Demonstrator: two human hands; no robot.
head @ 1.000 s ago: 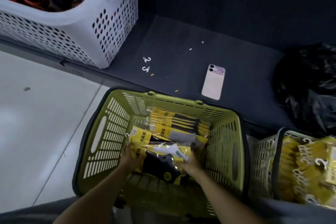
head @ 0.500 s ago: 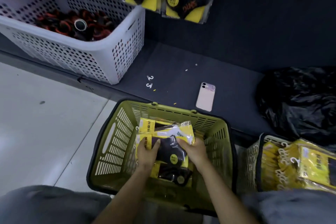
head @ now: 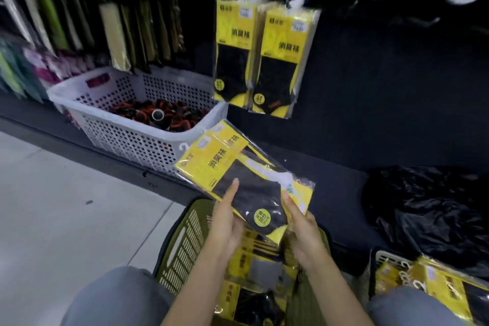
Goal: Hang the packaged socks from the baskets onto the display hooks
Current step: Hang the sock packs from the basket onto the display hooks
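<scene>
Between my two hands I hold a small stack of yellow-and-black sock packages (head: 238,174) above the green basket (head: 182,243). My left hand (head: 225,217) grips the stack's lower left edge, thumb lying on the top package. My right hand (head: 301,230) grips its lower right edge. White hanger hooks stick out at the stack's upper left end. Two packs of the same socks (head: 264,58) hang on display hooks on the dark wall above. More sock packages lie in the green basket and in a second basket (head: 381,262) at lower right.
A white perforated basket (head: 124,127) with dark rolled items stands on the low dark shelf at left. Other packaged goods (head: 127,32) hang in rows at upper left. A black plastic bag (head: 428,209) lies on the shelf at right. My knees frame the green basket.
Both hands have lifted the sock packages out of the green basket and up toward the wall. The view has tilted upward, bringing the hanging packs into sight.
</scene>
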